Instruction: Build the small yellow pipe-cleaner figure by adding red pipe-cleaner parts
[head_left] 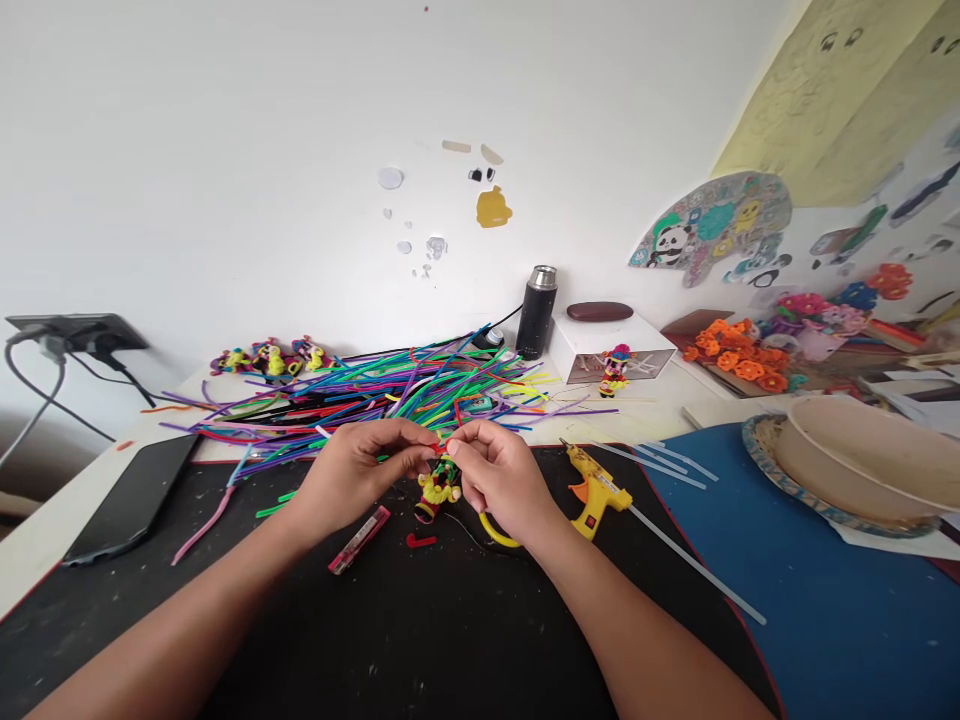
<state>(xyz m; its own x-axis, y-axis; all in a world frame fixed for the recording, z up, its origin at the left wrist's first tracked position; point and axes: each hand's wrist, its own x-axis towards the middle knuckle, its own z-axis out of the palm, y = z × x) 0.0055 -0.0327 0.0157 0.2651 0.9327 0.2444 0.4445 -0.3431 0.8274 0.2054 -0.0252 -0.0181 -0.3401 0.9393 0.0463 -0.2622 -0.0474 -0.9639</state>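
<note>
Over the black mat (360,640) my two hands meet with their fingertips close together. My left hand (367,470) and my right hand (499,475) are both closed in a pinch on a short red pipe cleaner (442,449), largely hidden by the fingers. Just beneath them is a small yellow, red and black pipe-cleaner figure (435,495); I cannot tell whether it is joined to the red piece. A bent red pipe-cleaner bit (421,541) and a pink box cutter-like tool (359,540) lie nearer me. Yellow-handled scissors (496,532) are partly covered by my right hand.
A yellow glue gun (596,492) and glue sticks (697,565) lie at right. Behind my hands spreads a heap of coloured pipe cleaners (390,390). A black flask (537,315), a white box (645,350), a phone (131,500) and a beige basin (862,450) stand around.
</note>
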